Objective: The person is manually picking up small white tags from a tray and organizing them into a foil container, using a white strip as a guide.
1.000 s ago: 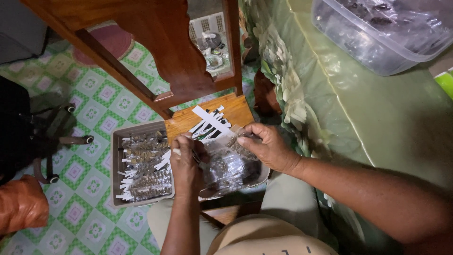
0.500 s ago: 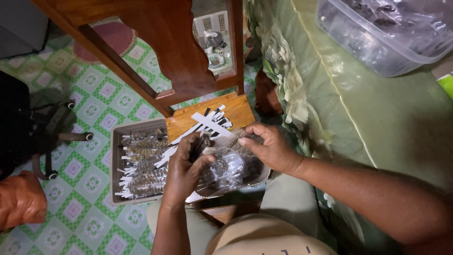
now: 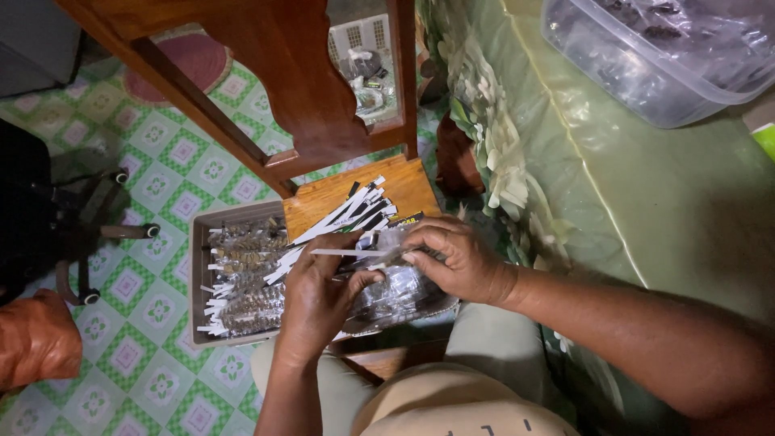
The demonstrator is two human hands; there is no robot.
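My left hand [image 3: 319,295] and my right hand [image 3: 454,260] meet over a small wooden stool [image 3: 327,196]. Between them they hold a narrow white paper strip [image 3: 343,253], with the left fingers pinching one end and the right fingertips at the other end. Under both hands lies a clear plastic bag [image 3: 401,292] filled with small dark pieces. A fan of loose white strips [image 3: 347,211] rests on the stool top just beyond my fingers. To the left a grey tray [image 3: 196,284] holds several packed bundles with white strips.
A dark wooden frame [image 3: 274,73] stands behind the stool. A green cloth surface [image 3: 646,194] rises on the right with a clear plastic tub [image 3: 646,60] on it. The floor is green patterned tile [image 3: 153,186]. A chair base with castors [image 3: 97,234] and an orange bag [image 3: 36,339] lie left.
My left hand has shifted from beside the tray to over the bag. It now holds a white strip together with the right hand.
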